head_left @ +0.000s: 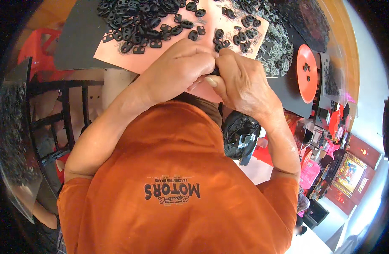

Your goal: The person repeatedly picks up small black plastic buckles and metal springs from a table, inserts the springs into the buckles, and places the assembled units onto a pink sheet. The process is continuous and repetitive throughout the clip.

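Note:
My left hand (184, 70) and my right hand (247, 82) meet at the near edge of a pink sheet (118, 57), fingers curled and pressed together. Between them shows a bit of a small black plastic piece (216, 71), mostly hidden by the fingers; it looks like a cord lock. Past my left hand lies a heap of black two-hole cord lock parts (135, 21). More loose black parts (241, 38) are scattered on the sheet beyond my right hand, with fine wire springs among them.
To the right lies a pile of small silvery springs (277, 51). A red-orange oval dish (302, 84) holds several black pieces on the dark tabletop (287, 95). A black metal frame (63, 91) and a red plastic chair (38, 46) stand at the left.

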Available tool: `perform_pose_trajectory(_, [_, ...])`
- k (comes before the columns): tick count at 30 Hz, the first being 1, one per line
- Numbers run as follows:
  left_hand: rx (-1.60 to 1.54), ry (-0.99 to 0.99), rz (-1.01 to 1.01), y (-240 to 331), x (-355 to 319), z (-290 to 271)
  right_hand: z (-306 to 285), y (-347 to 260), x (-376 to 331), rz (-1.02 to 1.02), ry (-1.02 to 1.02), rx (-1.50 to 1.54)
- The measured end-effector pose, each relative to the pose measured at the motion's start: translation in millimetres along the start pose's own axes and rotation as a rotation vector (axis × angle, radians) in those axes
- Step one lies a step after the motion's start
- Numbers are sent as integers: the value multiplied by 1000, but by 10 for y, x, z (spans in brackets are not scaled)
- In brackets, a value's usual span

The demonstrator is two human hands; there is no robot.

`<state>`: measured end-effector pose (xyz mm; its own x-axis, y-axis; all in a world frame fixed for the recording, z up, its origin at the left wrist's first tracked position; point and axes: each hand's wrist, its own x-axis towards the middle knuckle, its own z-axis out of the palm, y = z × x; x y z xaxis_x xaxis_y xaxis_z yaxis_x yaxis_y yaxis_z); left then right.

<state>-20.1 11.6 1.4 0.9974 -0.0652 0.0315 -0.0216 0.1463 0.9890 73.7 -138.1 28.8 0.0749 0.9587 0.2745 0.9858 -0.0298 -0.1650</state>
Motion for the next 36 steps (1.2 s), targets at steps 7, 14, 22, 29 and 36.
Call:
perform_pose_trajectory(7, [229,64,191,-112,60,9,43,60,1,-43,-8,51])
perform_pose_trajectory(14, [222,74,134,-23,44,51,110,77,-28,11,7,114])
perform_pose_trajectory(22, [240,56,131,17,54,28,-26,109,-116,107,54,155])
perform_pose_trajectory(29, [99,112,-136,128,23,72,-42,49,-144,83,72,225])
perform_pose_trajectory(36, [47,87,-88,44,32,74,20,30,-180,69,143,284])
